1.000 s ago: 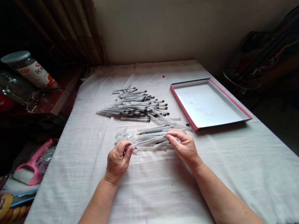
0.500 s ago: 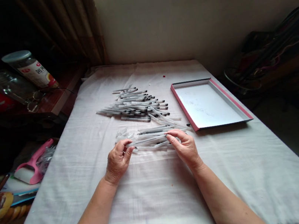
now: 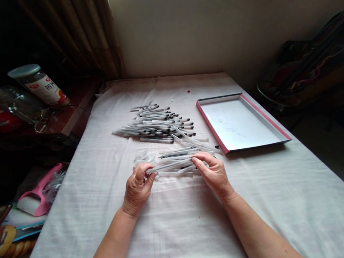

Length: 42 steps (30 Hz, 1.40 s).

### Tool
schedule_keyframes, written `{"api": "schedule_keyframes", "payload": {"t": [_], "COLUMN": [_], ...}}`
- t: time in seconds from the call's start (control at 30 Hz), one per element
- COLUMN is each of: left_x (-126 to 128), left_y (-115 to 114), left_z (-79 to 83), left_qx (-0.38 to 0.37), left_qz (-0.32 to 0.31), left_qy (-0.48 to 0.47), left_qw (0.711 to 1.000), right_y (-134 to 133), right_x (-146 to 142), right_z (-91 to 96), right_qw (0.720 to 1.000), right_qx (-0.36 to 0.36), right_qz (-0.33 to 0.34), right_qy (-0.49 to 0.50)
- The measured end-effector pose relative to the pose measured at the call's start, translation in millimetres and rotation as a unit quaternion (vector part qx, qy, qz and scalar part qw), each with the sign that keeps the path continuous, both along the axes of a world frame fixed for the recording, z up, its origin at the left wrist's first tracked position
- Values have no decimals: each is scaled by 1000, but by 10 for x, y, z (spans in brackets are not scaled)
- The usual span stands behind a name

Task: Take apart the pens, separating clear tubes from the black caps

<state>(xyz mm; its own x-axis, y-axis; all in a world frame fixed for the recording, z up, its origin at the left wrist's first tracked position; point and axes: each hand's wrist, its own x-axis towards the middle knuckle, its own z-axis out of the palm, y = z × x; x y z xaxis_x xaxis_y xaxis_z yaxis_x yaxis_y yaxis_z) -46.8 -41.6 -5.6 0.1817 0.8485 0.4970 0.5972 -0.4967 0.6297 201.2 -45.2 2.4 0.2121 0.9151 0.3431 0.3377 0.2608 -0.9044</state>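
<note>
Between my two hands lies a clear plastic pen barrel point(image 3: 174, 164), roughly level, just above the cloth. My left hand point(image 3: 137, 188) pinches its left end with thumb and forefinger. The right end is in the closed thumb and fingers of my right hand point(image 3: 213, 173). Right behind the barrel are loose pen parts point(image 3: 180, 151), thin dark and clear tubes lying side by side. Small clear plastic pieces, perhaps pen caps point(image 3: 141, 156), are heaped behind my left hand. Farther back is a big pile of clear pens point(image 3: 155, 125) with black ends, mostly pointing right.
A shallow pink-edged box lid point(image 3: 238, 121) lies at the right on the white cloth point(image 3: 286, 198). A small black piece point(image 3: 217, 147) is by its corner. Jars point(image 3: 41, 86) and eyeglasses point(image 3: 41, 122) stand on a side shelf at left, with a pink peeler point(image 3: 41, 196) below.
The view has tilted up slightly, so the table sits a little lower. Both hands keep the barrel in nearly the same place; my left fingers have shifted slightly.
</note>
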Motion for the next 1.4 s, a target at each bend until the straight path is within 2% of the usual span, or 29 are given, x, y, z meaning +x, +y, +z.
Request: {"api": "schedule_keyframes", "payload": {"t": [0.1, 0.27, 0.43, 0.53, 0.67, 0.83, 1.0, 1.13, 1.4], "left_x": [-8, -20, -18, -48, -73, -52, -47, -48, -43], "left_y": [11, 2, 9, 32, 42, 32, 33, 30, 23], "left_z": [20, 9, -3, 9, 9, -9, -12, -5, -17], "left_qx": [6, -32, -1, -1, -16, -7, -10, -5, -11], "left_qz": [-16, -15, -27, -5, 19, 9, 8, 1, -23], "left_qy": [13, 15, 28, 38, 42, 42, 40, 41, 38], "left_qw": [1000, 999, 999, 999, 999, 999, 999, 999, 999], "right_y": [-1, -6, 3, 36, 90, 121, 122, 96, 19], "right_x": [4, -2, 14, 71, 131, 103, 76, 75, -15], "right_z": [7, 7, -17, -53, -118, -174, -200, -150, 2], "right_qw": [1000, 1000, 1000, 1000, 994, 971, 957, 960, 989], "right_qx": [1, 1, 4, 9, 30, 52, 45, 53, 66], "right_qz": [11, 16, 18, -17, -73, -106, -117, -113, -6], "right_qy": [-2, 3, 14, 13, -76, -210, -261, -251, -130]}}
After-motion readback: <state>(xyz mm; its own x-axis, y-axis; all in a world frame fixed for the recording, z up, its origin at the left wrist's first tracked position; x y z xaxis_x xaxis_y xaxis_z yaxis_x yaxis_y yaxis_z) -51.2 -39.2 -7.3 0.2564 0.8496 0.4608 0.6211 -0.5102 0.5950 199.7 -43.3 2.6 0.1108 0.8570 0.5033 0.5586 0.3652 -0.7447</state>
